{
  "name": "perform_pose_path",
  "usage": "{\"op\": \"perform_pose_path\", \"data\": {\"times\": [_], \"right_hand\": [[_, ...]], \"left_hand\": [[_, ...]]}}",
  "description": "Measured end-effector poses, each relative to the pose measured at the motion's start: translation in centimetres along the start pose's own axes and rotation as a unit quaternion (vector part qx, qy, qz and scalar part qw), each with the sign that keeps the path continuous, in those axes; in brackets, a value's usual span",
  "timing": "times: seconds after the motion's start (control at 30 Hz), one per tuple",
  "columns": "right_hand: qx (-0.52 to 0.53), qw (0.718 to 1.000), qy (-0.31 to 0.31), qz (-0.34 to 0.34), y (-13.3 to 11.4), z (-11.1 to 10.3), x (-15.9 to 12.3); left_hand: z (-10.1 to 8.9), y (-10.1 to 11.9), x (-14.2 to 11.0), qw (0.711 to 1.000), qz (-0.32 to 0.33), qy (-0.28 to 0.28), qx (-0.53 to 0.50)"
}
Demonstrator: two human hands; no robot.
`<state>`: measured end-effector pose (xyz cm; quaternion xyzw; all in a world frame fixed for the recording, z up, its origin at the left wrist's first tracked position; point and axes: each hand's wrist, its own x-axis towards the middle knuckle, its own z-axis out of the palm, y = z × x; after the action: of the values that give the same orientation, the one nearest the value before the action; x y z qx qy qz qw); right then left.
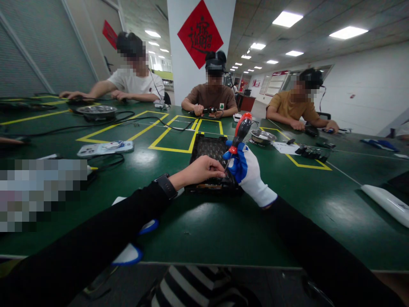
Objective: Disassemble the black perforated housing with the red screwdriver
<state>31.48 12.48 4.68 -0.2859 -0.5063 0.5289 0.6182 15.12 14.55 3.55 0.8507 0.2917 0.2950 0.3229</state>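
My right hand (249,168), in a white glove with blue fingers, is closed around a screwdriver (242,131) with a red and black handle. The screwdriver stands tilted, handle up, its thin shaft pointing down beside my left fingertips. My bare left hand (202,170), with a dark watch on the wrist, has thumb and fingers pinched together at the shaft's lower end. Whatever sits in that pinch is too small to make out. Under both hands lies a black rectangular casing (207,147) with a patterned inside; its near right part is partly covered by my hands.
A white and blue glove (129,254) lies under my left forearm. To the left are a phone (105,147), black cables and a metal bowl (96,111). Another metal bowl (262,136) and black parts (311,153) are at right. Three people work across the green table (191,232).
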Motion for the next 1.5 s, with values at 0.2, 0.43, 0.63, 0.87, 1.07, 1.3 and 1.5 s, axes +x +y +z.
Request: {"op": "perform_pose_path", "data": {"times": [0.2,0.43,0.63,0.87,1.07,1.3,1.5], "right_hand": [[-0.025,0.999,0.039,-0.015,-0.21,0.47,-0.11],[0.000,0.999,0.037,-0.002,0.01,0.33,0.27],[0.048,0.999,-0.007,0.016,0.11,-0.31,0.49],[0.018,1.000,0.020,-0.010,0.33,0.00,0.36],[-0.017,0.998,0.057,-0.013,0.08,0.45,0.07],[0.052,0.998,0.002,0.028,0.07,-0.17,0.58],[0.003,0.999,0.033,-0.015,0.37,-0.05,0.50]], "left_hand": [[0.01,0.03,-0.01,1.000,-0.005,0.003,0.015],[0.00,0.17,-0.04,1.000,0.006,0.001,0.012],[-0.03,0.28,-0.13,1.000,-0.004,0.000,0.009],[-0.01,0.28,-0.08,1.000,0.008,-0.005,0.012],[-0.02,0.36,-0.18,1.000,0.006,-0.009,0.014],[-0.02,0.19,-0.15,1.000,-0.002,0.004,0.019],[-0.06,0.33,-0.12,1.000,0.003,0.001,0.016]]}}
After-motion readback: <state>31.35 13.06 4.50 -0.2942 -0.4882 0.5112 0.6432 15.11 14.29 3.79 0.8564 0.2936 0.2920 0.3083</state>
